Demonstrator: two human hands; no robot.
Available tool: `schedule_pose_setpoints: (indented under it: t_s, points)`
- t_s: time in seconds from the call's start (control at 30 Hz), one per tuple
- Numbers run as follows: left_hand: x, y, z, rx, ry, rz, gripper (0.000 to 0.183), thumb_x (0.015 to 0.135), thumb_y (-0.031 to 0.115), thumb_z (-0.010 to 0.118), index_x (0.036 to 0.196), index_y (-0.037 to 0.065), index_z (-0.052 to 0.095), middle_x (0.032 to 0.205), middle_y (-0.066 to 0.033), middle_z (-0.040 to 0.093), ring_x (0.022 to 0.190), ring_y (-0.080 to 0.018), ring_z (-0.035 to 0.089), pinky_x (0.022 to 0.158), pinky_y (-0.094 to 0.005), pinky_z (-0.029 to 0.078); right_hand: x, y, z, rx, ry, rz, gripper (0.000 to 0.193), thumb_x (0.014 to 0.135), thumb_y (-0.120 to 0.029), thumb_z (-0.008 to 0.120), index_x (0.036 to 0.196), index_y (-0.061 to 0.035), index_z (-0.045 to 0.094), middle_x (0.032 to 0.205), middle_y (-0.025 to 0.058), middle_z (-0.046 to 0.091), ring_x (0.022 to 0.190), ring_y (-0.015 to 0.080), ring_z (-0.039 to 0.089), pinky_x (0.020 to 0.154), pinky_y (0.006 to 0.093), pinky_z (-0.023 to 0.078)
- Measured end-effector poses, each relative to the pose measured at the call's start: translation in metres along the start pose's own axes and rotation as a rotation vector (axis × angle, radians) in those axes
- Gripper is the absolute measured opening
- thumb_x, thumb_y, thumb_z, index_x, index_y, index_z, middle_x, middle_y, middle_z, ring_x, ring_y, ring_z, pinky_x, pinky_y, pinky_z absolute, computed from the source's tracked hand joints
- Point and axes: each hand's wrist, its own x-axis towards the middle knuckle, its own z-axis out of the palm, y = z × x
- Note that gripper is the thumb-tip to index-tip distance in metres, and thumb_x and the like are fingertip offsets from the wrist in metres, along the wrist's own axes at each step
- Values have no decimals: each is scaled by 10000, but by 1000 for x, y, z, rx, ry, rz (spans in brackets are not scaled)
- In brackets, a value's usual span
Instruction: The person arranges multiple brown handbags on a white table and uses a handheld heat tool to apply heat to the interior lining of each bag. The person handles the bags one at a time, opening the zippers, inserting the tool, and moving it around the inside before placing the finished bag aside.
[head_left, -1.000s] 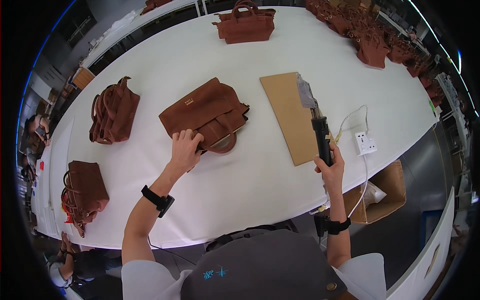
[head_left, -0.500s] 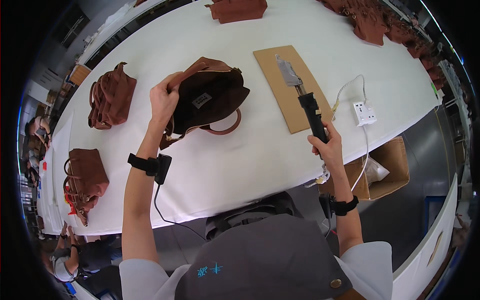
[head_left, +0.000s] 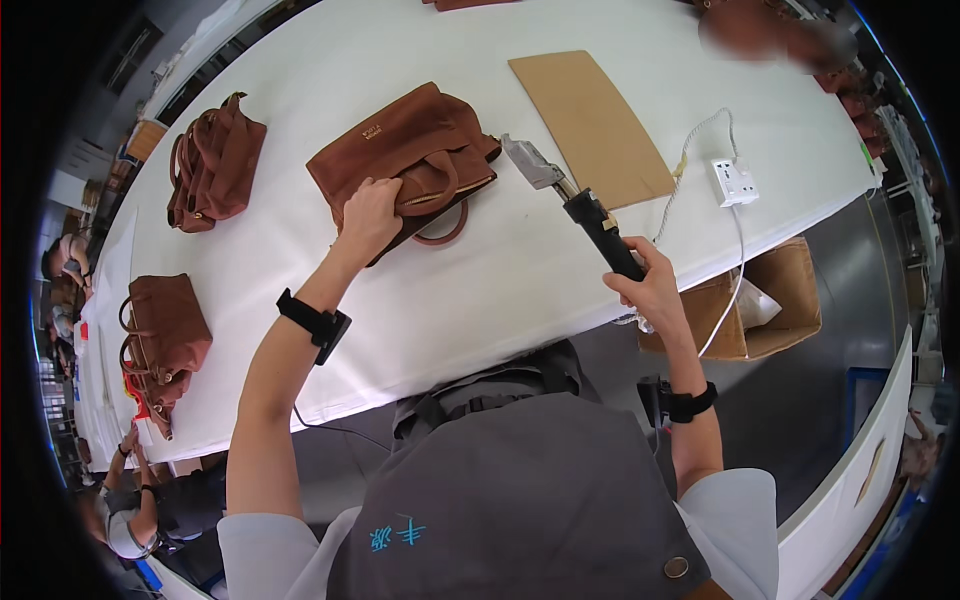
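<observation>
A brown handbag point(head_left: 400, 140) lies on its side on the white table in front of me, its front panel upward and its zipped opening toward me. My left hand point(head_left: 370, 217) is closed on the bag's opening edge, beside one of its looped handles; its fingertips are partly hidden. In my right hand point(head_left: 652, 285) is a small electric iron point(head_left: 600, 230), gripped by its black handle. Its flat metal head points up and left, close to the bag's right end and apart from it.
A cardboard sheet point(head_left: 595, 130) lies beyond the iron. To the right are a white power strip point(head_left: 735, 181) with cords and an open carton point(head_left: 790, 310) below the table edge. More brown handbags point(head_left: 220, 165) stand on the left. A co-worker point(head_left: 135, 510) is at lower left.
The handbag has been tipped over, from its dark lining showing to its outer panel upward. My left hand has moved right and nearer me; the iron has swung left toward the bag.
</observation>
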Motion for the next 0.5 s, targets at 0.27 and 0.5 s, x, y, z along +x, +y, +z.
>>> schedule_pose_setpoints:
  t_s: [0.27, 0.5]
  points:
    - [28, 1, -39, -371, 129, -287, 278, 808, 114, 547, 1052, 115, 681, 872, -153, 673, 837, -327, 637, 751, -380, 484, 51, 26, -9, -63, 263, -227, 411, 676, -165, 705, 1021, 30, 602, 727, 69, 594, 523, 111, 529, 486, 252, 424]
    - [37, -12, -58, -407, 53, -375, 248, 827, 137, 570, 1041, 117, 694, 679, -108, 638, 623, -216, 587, 652, -349, 454, 178, 48, -23, -218, 313, -95, 432, 632, -273, 709, 926, 42, 667, 627, 98, 589, 565, 184, 557, 540, 327, 441]
